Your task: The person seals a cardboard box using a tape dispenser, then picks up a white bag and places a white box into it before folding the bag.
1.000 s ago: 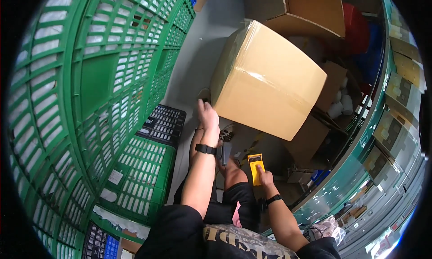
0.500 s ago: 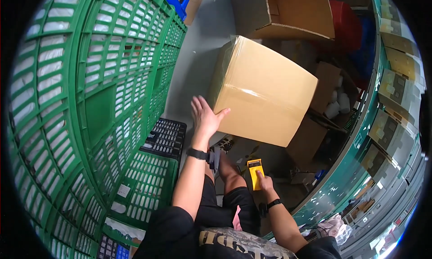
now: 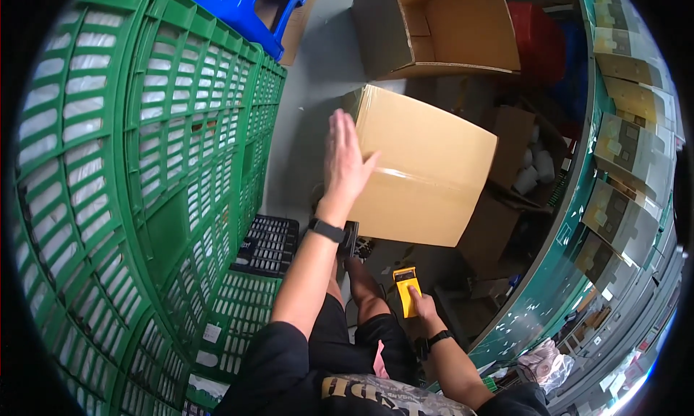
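Along the left side, a tall wall of stacked green crates (image 3: 166, 232), filled with white material, flanks the person; a blue plastic item (image 3: 224, 4) lies beyond its far end. A lower green crate (image 3: 238, 307) and a black crate (image 3: 271, 235) sit at its foot. To the right of these, the left hand (image 3: 345, 163) is spread flat, fingers extended together and thumb apart, at the upper left edge of a brown carton (image 3: 418, 199); it grips nothing, and it appears to rest against the edge, though firm contact cannot be told. The carton occupies the centre, turned slightly askew, with its support hidden beneath it. Clear tape (image 3: 434, 176) crosses the visible face, so closure there may be judged complete; the hidden faces cannot be assessed. Below the carton's lower edge, the right hand (image 3: 425, 307) is closed around a yellow handheld tool (image 3: 407, 293) with a dark head, held well apart from the carton and thus not applied to it. Beyond the taped carton, an open carton (image 3: 470, 26) remains unsealed. Farther right lie a red object (image 3: 533, 44), white rolls (image 3: 531, 172) in another box, and a green-edged bench (image 3: 535, 289) carrying grey printed boxes (image 3: 614, 152).
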The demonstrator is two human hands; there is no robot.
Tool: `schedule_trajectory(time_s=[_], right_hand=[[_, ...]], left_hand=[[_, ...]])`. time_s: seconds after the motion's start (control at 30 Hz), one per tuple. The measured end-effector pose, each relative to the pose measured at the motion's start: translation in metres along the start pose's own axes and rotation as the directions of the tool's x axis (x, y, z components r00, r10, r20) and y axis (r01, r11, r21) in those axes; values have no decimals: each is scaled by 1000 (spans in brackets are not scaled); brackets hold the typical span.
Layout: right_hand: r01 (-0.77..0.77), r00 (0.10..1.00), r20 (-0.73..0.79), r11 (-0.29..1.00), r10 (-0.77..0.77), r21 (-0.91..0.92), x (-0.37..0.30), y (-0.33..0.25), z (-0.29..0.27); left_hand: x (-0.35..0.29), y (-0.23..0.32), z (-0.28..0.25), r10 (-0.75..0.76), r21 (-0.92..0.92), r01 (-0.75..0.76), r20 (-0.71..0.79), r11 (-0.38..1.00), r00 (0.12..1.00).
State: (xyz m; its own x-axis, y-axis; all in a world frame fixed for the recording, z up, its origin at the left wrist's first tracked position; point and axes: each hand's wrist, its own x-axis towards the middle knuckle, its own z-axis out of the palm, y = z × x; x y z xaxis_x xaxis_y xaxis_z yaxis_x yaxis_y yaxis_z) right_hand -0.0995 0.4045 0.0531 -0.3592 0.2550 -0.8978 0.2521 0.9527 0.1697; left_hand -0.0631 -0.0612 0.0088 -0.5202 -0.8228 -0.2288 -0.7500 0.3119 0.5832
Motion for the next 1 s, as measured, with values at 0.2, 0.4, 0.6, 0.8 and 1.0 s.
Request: schedule_trajectory(time_s=[0.2,0.4,0.6,0.8,1.0], right_hand=[[-10,999,34,1000,10,-2,-5,-8,1],[-27,999,39,999,26,24,-6,-1,0],[-29,996,85,981,13,192,25,38,10],[-21,998,65,993,13,116,19,42,16],[-30,999,45,986,23,163,-5,36,3]], left_hand=[[32,3,2,-93,-416,125,96,901,991],[49,6,-10,62,4,-62,11,998,998],[62,20,-22,-233,-305,303,244,903,941],[123,40,-43,328,254,-318,5,913,945],[143,23,-31,-54,56,34,410,998,911]])
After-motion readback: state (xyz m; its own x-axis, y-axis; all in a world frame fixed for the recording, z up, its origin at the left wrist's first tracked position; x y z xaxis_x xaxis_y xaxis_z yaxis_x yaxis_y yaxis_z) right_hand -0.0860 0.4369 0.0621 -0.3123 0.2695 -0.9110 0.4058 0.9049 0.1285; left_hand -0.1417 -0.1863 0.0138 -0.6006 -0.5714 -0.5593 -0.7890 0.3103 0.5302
